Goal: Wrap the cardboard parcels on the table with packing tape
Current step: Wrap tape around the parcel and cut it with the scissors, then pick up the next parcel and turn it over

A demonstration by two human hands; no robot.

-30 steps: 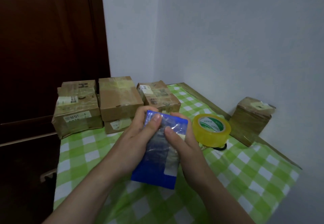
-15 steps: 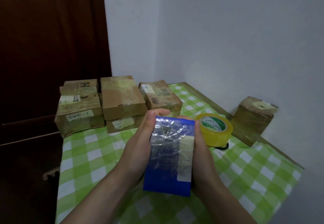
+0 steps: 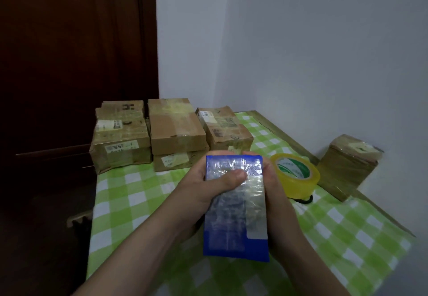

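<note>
The left hand [image 3: 208, 187] and right hand [image 3: 275, 203] curl their fingers round a taped blue parcel [image 3: 234, 221] over the bench [image 3: 129, 194]. The tape roll [image 3: 295, 175] sits just right of the fingers, with cardboard parcels [image 3: 176, 131] beyond them.

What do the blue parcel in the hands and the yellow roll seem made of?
The blue parcel looks like blue card or plastic under glossy clear tape: crinkled glare. The yellow roll looks like translucent glossy plastic tape on a white printed core.
</note>
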